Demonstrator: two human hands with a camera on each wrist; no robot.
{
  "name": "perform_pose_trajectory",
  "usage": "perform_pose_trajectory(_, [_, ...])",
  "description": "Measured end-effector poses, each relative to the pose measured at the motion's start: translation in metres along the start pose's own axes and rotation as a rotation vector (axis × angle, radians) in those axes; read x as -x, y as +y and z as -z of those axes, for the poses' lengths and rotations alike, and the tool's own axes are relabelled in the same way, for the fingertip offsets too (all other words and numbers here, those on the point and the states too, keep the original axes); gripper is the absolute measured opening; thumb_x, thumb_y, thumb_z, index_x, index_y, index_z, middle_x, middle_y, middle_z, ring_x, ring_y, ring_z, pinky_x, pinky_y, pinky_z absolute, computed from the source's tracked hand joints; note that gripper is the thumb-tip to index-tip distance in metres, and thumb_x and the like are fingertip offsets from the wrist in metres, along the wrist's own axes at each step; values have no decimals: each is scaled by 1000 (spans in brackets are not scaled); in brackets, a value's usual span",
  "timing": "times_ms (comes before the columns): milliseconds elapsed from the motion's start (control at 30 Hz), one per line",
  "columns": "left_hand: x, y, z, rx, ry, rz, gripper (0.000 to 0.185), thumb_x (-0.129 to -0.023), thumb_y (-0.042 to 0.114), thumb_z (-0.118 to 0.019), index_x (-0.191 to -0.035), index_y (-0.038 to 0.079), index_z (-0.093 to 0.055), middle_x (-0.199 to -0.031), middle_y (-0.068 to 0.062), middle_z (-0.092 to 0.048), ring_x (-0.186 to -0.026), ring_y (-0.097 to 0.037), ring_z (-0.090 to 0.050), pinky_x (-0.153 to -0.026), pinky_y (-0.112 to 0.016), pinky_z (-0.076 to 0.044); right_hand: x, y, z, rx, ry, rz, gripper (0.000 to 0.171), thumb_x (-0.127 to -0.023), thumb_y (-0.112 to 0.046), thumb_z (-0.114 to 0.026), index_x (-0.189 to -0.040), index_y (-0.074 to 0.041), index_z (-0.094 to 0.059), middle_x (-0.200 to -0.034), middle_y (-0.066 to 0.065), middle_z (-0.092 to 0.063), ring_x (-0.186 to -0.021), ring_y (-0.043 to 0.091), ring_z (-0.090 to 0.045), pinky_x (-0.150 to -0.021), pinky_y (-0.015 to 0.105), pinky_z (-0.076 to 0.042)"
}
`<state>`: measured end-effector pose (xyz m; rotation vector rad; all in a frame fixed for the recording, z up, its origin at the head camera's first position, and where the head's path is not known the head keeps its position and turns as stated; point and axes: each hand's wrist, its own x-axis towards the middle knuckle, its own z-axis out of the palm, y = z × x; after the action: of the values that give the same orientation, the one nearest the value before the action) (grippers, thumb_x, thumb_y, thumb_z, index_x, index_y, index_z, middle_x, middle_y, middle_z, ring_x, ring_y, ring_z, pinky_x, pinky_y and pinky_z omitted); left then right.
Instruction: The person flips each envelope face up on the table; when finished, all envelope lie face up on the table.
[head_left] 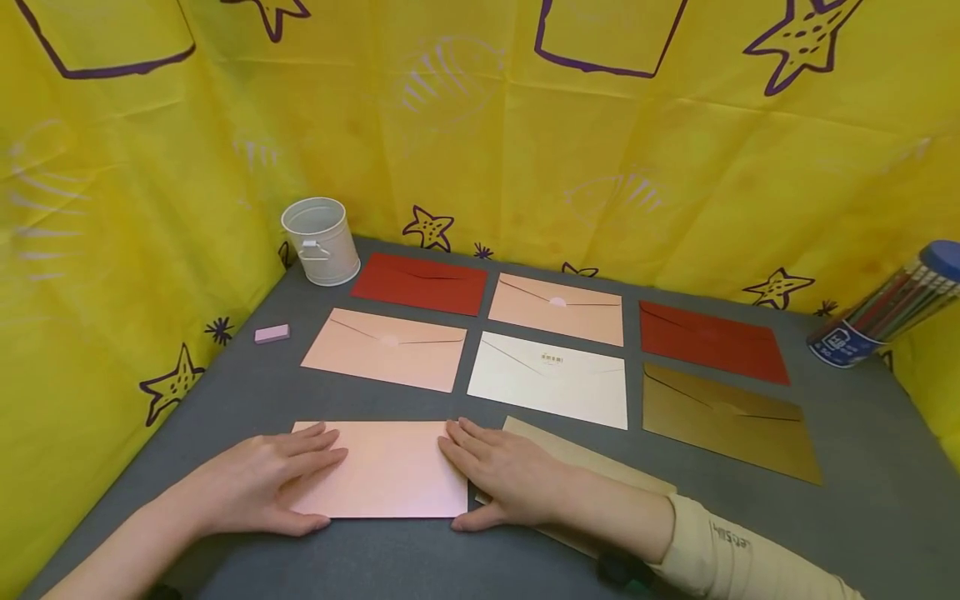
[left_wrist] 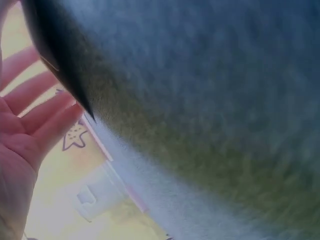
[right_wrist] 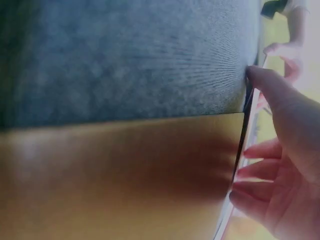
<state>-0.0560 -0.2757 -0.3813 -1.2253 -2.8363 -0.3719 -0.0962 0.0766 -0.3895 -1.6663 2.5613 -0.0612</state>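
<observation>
A plain pink envelope (head_left: 390,467) lies near the front of the table, its long edge facing me. My left hand (head_left: 258,483) rests on its left end, fingers fairly straight across the top and thumb along the near edge. At the opposite end, my right hand (head_left: 510,475) touches the envelope with extended fingers, thumb by the near corner. Beneath my right hand and forearm lies a tan envelope (head_left: 600,458), partly hidden by them; it also fills the lower part of the right wrist view. The left wrist view shows the straight fingers (left_wrist: 40,100) of my left hand at the table surface.
Beyond the hands lie two rows of envelopes: red (head_left: 420,285), pink (head_left: 386,350), white (head_left: 547,379) and gold (head_left: 731,425) among them. A white bucket (head_left: 322,242) and pink eraser (head_left: 272,334) stand left; a pencil container (head_left: 847,343) leans right. Yellow cloth surrounds the table.
</observation>
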Motion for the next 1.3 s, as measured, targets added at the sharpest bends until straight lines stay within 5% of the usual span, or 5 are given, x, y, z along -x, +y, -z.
perform_pose_trajectory(400, [-3,-8,7,187,258,-217,34,-74,34,-86,-101,15,-78,-96,2,-74,-87,-14,-72,-73,-16,-53,-2,1,6,-143,116,36,62,-94,-49,-54,-139,-7,-54,-140,11,-54,-129,19,-50,-99,30,-46])
perform_pose_trajectory(700, [0,-14,21,287,392,-155,28,-69,16,-89,-95,17,-79,-87,9,-74,-77,2,-68,-65,-11,-51,-9,10,14,-280,429,145,28,-94,-24,-63,-118,-10,-69,-108,-2,-71,-91,4,-68,-78,15,-51])
perform_pose_trajectory(967, [7,-29,36,316,429,-11,41,-66,-9,-82,-100,14,-77,-94,7,-74,-85,2,-68,-72,-12,-51,-19,20,16,-447,573,100,20,-93,-10,-67,-112,-7,-73,-101,0,-74,-89,0,-67,-76,13,-51])
perform_pose_trajectory(1133, [10,-36,41,474,431,213,34,-73,-14,-76,-97,10,-76,-89,0,-74,-77,-7,-68,-65,-15,-52,-27,23,18,-651,572,-39,6,-92,-12,-68,-92,-10,-74,-70,-10,-62,-59,-4,-48,-53,12,-39])
perform_pose_trajectory(1300, [12,-44,44,540,380,482,19,-85,4,-74,-104,8,-74,-92,3,-74,-78,-7,-68,-67,-15,-52,-36,24,18,-808,524,-208,6,-90,-18,-72,-86,-14,-73,-65,-11,-57,-57,4,-50,-52,19,-40])
